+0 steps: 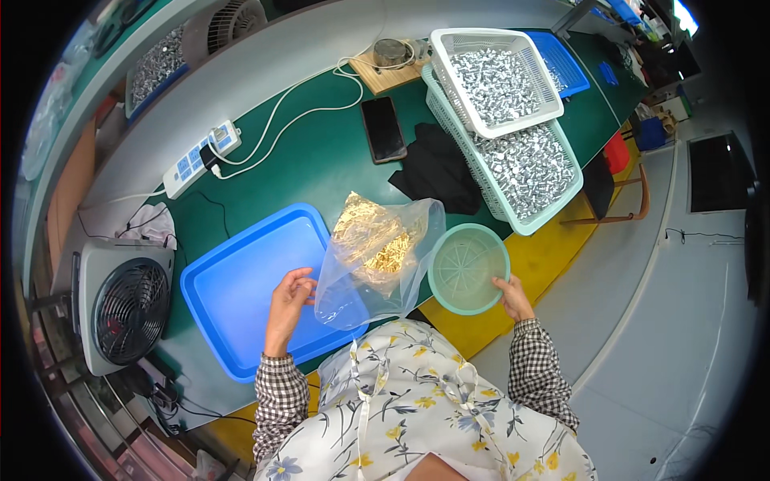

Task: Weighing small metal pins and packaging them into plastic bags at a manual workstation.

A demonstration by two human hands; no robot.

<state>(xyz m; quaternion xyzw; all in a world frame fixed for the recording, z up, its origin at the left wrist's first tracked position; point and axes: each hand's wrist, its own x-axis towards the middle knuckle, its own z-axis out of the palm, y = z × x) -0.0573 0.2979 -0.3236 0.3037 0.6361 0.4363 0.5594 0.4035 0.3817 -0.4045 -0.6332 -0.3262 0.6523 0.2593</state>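
Note:
My right hand (516,298) grips the rim of a round pale green plastic basket (468,268), which shows nothing inside. Over the blue tray (241,280), my left hand (287,309) has its fingers loosely bent and apart, with nothing visible in them. Close beside those fingers is the edge of a clear plastic bag (337,301). Small gold-coloured metal parts (389,255) lie in this bag, which rests partly over the tray's right side. The bag's mouth faces me, and its right side is next to the round basket.
Two stacked baskets, a white one (497,130) over a green one (571,200), hold silvery screws. Black cloth (437,168) and a phone (384,130) lie behind the bag. A power strip (200,159) trails white cables. At the left stands a fan (128,309).

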